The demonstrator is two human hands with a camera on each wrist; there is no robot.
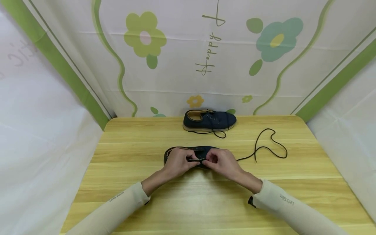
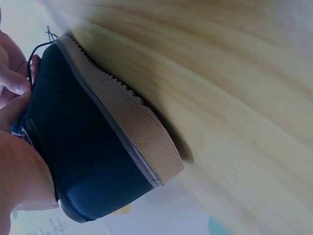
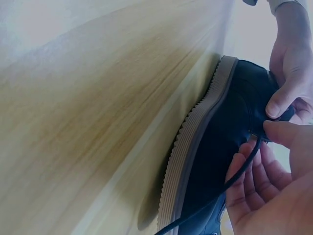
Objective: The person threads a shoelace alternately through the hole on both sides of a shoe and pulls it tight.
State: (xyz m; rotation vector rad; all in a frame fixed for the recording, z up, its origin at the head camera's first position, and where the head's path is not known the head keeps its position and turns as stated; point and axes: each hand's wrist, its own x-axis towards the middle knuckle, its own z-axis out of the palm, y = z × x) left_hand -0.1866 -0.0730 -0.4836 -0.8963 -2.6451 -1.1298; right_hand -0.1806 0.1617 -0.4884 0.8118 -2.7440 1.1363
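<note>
A dark navy shoe (image 1: 202,153) with a ribbed tan sole (image 2: 122,117) sits upright on the wooden table, its toe to the right. My left hand (image 1: 180,160) pinches the near edge of its eyelet flap between thumb and fingers. Just beside it, my right hand (image 1: 223,163) pinches at the same flap, where a black shoelace (image 3: 237,176) comes out by the thumb tip. From there the lace runs over the shoe's side and trails onto the table at the right. The fingers hide most of the eyelets, and the lace's tip cannot be made out.
A matching navy shoe (image 1: 224,120) stands at the table's back edge, its own lace (image 1: 218,133) loose in front. The free lace (image 1: 271,148) lies looped on the table (image 1: 188,209) to the right. A printed curtain (image 1: 182,52) rises behind.
</note>
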